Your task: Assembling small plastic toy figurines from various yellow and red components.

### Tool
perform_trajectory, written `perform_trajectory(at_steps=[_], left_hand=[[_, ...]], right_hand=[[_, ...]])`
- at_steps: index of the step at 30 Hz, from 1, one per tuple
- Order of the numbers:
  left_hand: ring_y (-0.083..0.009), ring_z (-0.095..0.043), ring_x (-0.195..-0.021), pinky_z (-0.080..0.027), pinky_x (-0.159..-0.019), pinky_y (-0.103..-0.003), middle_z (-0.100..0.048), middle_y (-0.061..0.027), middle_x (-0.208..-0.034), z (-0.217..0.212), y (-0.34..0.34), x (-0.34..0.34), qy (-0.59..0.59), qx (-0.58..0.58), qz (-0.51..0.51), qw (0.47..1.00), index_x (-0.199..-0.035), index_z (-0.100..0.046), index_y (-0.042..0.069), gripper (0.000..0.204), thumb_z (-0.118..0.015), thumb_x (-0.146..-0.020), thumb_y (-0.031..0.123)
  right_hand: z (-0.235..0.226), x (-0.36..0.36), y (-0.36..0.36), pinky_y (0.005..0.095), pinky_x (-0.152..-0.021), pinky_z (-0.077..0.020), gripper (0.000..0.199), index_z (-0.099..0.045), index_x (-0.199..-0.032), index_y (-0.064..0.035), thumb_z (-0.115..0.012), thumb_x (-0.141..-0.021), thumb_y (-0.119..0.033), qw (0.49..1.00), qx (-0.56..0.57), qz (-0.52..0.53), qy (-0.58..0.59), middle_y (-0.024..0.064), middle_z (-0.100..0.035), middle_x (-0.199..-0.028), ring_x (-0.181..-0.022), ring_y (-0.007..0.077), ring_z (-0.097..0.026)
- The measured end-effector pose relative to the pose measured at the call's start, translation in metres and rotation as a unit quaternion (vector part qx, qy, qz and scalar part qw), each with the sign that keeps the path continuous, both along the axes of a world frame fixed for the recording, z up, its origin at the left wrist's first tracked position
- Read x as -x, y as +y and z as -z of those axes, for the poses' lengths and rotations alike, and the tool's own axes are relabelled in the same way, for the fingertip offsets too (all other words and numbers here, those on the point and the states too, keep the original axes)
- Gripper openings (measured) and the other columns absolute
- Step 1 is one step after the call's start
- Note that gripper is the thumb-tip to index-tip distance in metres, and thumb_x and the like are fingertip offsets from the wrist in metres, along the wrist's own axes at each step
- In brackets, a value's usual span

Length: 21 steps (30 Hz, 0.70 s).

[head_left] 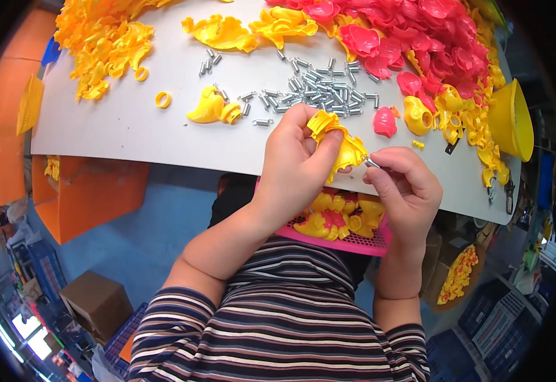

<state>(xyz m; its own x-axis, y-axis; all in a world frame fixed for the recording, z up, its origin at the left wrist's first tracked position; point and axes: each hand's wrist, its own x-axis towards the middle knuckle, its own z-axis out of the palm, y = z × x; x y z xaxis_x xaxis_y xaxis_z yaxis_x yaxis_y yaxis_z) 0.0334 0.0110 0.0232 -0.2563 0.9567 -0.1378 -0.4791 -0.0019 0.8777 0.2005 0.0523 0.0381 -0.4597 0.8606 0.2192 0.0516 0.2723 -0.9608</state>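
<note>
My left hand point(303, 143) is closed around a yellow molded plastic shell point(348, 151), held above the front edge of the table. Thumb and fingers of my right hand point(408, 184) pinch a small metal spring point(371, 163) at the shell's right edge. Whether the spring is hooked onto the shell cannot be made out. Just beyond my hands lies a loose pile of metal springs point(319, 89). To the left of it rests a yellow curved plastic piece point(209, 107), and a pink piece point(385, 122) lies to the right.
Heaps of yellow parts point(106, 48) and pink shells point(418, 38) cover the far side of the white table point(119, 130). A pink basket point(354, 245) of yellow and pink pieces sits on my lap. An orange bin point(90, 197) stands below left; a yellow container point(512, 121) is at the right edge.
</note>
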Motion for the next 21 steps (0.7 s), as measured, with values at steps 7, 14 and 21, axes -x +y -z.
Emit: perform_trajectory(at_steps=[7,14,21], left_hand=[[-0.0124,-0.064,-0.093,-0.055,-0.079,-0.026,-0.058,-0.0098,-0.105,-0.0035,-0.0036,-0.0011,-0.028,-0.011,-0.006,1.000,-0.113,-0.046,-0.002,0.026,-0.060,-0.091,-0.002],[-0.0108,-0.062,-0.094,-0.054,-0.082,-0.025,-0.057,-0.0081,-0.107,0.0011,-0.0073,0.0026,-0.007,-0.012,0.022,1.000,-0.113,-0.049,0.000,0.027,-0.062,-0.090,-0.002],[-0.0115,-0.064,-0.091,-0.055,-0.080,-0.025,-0.057,-0.0085,-0.102,0.0013,-0.0088,-0.0010,-0.039,-0.018,0.009,0.999,-0.112,-0.044,0.000,0.026,-0.058,-0.091,-0.004]], right_hand=[[-0.0009,-0.0032,-0.0050,0.0226,-0.067,-0.0532,0.016,-0.069,-0.095,0.0046,-0.072,-0.080,0.008,1.000,-0.024,0.017,0.001,0.0106,-0.065,-0.089,-0.079,0.0139,-0.064],[-0.0020,0.0043,-0.0043,0.0232,-0.066,-0.0535,0.015,-0.069,-0.093,0.0044,-0.072,-0.079,0.008,0.999,-0.044,0.027,-0.013,0.0110,-0.065,-0.087,-0.077,0.0145,-0.064],[-0.0074,-0.0007,-0.0041,0.0227,-0.066,-0.0521,0.018,-0.066,-0.095,0.0064,-0.066,-0.079,0.014,0.997,-0.063,-0.006,-0.039,0.0123,-0.063,-0.090,-0.076,0.0152,-0.062]])
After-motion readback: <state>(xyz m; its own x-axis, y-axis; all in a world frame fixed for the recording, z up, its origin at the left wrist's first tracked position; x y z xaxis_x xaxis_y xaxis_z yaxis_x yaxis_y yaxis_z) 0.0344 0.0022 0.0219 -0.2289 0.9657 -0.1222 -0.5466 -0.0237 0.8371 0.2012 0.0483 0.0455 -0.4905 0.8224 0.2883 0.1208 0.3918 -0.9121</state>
